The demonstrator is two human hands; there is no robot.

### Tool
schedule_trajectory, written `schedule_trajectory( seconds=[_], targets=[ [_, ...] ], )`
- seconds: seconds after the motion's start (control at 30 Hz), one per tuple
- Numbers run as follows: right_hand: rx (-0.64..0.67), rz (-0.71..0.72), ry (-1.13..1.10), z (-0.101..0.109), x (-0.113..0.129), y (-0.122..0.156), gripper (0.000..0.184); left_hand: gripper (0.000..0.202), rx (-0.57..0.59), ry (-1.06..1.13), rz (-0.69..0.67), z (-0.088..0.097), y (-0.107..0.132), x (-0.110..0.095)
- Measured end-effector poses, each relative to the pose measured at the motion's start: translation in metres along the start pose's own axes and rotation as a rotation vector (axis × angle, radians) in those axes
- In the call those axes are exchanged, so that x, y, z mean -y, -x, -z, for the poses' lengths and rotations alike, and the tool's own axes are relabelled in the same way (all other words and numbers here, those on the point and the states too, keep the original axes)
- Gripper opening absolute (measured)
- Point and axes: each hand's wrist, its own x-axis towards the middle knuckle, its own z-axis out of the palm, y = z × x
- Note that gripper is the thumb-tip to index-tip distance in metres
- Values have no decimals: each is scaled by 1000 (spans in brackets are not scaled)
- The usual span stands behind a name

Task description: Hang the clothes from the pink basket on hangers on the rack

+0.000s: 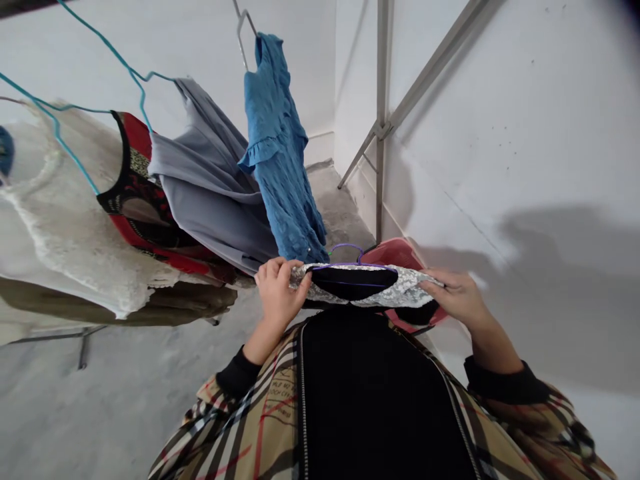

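Note:
A white lace top [407,288] with a black lining is stretched out in front of my chest. Inside its neckline sits a purple hanger [345,248], its hook pointing away from me. My left hand [281,290] grips the top's left shoulder between thumb and fingers. At the opposite shoulder, my right hand [457,297] pinches the lace edge. The lower part of the garment is hidden from this angle.
On the left hang a blue dress [283,147], a grey garment [205,180], a red and black top [143,213] and a cream lace garment [80,220]. A pink basin [395,252] lies beyond the top. A metal rack frame [381,127] stands against the white wall.

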Motion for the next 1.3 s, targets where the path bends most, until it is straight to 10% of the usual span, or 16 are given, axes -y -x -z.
schedule_trajectory(
  seconds=[0.3, 0.7, 1.3],
  targets=[
    [-36, 59, -21, -4, 11, 11, 20, 15, -18, 231, 94, -28, 3, 2],
    [16, 95, 87, 2, -9, 14, 21, 35, 551, 1203, 659, -9, -11, 2],
    [76, 103, 80, 6, -20, 15, 24, 42, 822, 1111, 625, -5, -15, 14]
  ],
)
